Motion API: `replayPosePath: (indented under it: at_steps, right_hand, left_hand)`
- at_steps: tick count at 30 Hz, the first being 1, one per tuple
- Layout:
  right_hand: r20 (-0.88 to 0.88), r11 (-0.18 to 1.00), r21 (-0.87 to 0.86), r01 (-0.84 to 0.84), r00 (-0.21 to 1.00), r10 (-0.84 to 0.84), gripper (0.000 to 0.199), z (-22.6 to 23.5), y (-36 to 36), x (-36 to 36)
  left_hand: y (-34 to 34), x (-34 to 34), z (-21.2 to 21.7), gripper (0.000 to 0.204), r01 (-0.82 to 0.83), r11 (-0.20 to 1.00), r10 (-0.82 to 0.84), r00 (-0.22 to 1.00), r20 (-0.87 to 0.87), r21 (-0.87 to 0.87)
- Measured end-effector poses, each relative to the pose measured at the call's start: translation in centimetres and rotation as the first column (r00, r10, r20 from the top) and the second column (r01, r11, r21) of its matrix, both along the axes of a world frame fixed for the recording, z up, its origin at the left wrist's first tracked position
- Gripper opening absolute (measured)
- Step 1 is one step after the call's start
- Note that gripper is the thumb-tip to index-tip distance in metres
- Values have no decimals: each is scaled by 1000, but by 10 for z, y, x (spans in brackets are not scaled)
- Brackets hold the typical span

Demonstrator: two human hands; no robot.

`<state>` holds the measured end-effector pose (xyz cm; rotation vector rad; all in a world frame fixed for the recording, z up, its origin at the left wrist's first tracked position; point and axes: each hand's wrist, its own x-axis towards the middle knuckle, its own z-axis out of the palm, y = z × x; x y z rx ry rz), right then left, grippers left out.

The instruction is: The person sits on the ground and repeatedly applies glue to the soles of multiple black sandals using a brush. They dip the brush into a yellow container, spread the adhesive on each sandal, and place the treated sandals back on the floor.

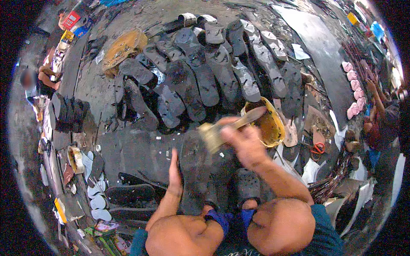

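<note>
My right hand grips a wooden-handled brush, its bristle end hovering over a long dark shoe sole that lies on the floor between my knees. My left hand is flat and open, pressed against the left edge of that sole. Just behind the brush stands a yellow tub of brownish glue.
Many dark soles lie in rows on the dark floor ahead. A stack of soles and a person sit at the left; another person works by pink soles at the right. Scraps, white insoles and orange scissors lie around.
</note>
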<state>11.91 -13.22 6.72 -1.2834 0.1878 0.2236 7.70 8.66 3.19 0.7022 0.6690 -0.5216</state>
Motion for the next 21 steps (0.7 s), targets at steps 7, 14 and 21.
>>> replayPosePath:
  at_steps: [7,14,21]
  right_hand:
    - [-172,860,-365,-355,934,313,21,-6,-19,-21]
    - [148,776,-587,-232,911,385,29,-3,12,-23]
    - [105,822,-551,-147,964,243,17,-21,12,-19]
  left_hand:
    - [20,-61,-13,86,39,988,-39,999,2,-150]
    - [-17,23,14,63,-104,978,43,948,315,181]
    - [-41,21,-20,45,-339,804,-96,737,669,489]
